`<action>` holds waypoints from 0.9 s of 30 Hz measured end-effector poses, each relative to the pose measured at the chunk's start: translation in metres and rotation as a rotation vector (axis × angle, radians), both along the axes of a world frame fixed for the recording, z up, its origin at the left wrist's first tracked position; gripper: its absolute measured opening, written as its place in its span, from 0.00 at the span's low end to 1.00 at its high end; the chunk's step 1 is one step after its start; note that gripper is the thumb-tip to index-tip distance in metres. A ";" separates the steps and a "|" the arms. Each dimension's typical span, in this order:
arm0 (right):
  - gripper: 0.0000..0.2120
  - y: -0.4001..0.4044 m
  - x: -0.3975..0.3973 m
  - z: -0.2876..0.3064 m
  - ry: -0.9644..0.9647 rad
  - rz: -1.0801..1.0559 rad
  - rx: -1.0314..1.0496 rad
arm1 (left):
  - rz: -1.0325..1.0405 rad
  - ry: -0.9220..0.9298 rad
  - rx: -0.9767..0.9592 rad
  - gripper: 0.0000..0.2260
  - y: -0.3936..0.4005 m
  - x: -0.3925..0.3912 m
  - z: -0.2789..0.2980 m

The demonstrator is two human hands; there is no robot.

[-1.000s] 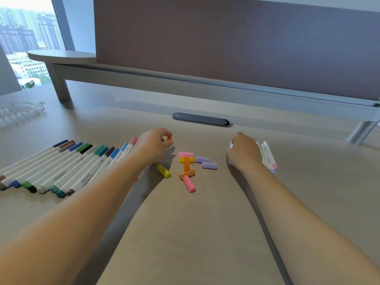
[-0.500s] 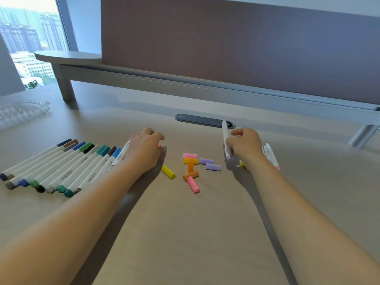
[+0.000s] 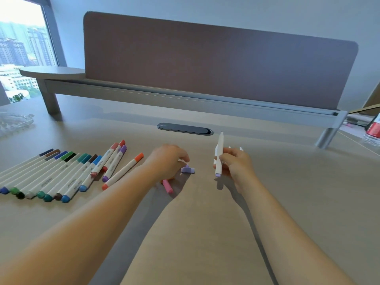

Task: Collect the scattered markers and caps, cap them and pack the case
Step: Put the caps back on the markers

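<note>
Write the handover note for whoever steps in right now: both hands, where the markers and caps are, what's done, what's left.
Right hand: grips a white marker upright, purple cap on its lower end, top end uncapped.
Left hand: over the loose caps, fingertips at a purple cap; a pink cap lies beside the wrist.
Capped markers lie in a row at left on the desk.
The clear case sits far left.
Left: cap the held marker, cap any others, pack everything into the case.
</note>
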State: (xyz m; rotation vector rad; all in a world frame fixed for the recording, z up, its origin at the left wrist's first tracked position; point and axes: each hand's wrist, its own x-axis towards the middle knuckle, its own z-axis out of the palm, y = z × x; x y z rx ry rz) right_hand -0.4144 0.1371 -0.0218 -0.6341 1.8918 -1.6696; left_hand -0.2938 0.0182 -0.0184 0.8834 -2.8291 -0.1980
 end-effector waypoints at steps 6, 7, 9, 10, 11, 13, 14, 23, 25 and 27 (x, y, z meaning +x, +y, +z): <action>0.15 0.002 -0.004 -0.009 -0.003 -0.006 -0.037 | 0.062 -0.207 -0.200 0.14 -0.006 -0.013 -0.005; 0.15 0.001 -0.004 -0.009 0.012 0.003 -0.032 | 0.065 -0.221 -0.208 0.13 -0.006 -0.014 -0.005; 0.15 0.000 -0.004 -0.009 0.047 0.014 -0.017 | 0.063 -0.239 -0.204 0.12 -0.006 -0.017 -0.006; 0.15 0.000 -0.004 -0.009 0.069 0.018 -0.011 | 0.061 -0.242 -0.209 0.11 -0.005 -0.019 -0.006; 0.15 0.000 -0.005 -0.009 0.096 0.020 -0.003 | 0.059 -0.242 -0.217 0.11 -0.005 -0.020 -0.007; 0.15 -0.001 -0.005 -0.010 0.174 0.021 0.025 | 0.056 -0.238 -0.235 0.11 -0.006 -0.024 -0.007; 0.14 -0.001 -0.005 -0.010 0.219 0.024 0.041 | 0.056 -0.221 -0.234 0.11 -0.005 -0.025 -0.007; 0.07 0.003 -0.005 -0.011 0.529 0.044 0.071 | 0.030 0.521 0.471 0.11 0.006 -0.010 0.009; 0.09 0.003 -0.002 -0.011 0.597 0.038 0.072 | 0.021 0.585 0.544 0.13 0.008 -0.004 0.013; 0.10 0.003 0.000 -0.011 0.675 0.031 0.073 | 0.033 0.660 0.622 0.11 0.008 0.002 0.014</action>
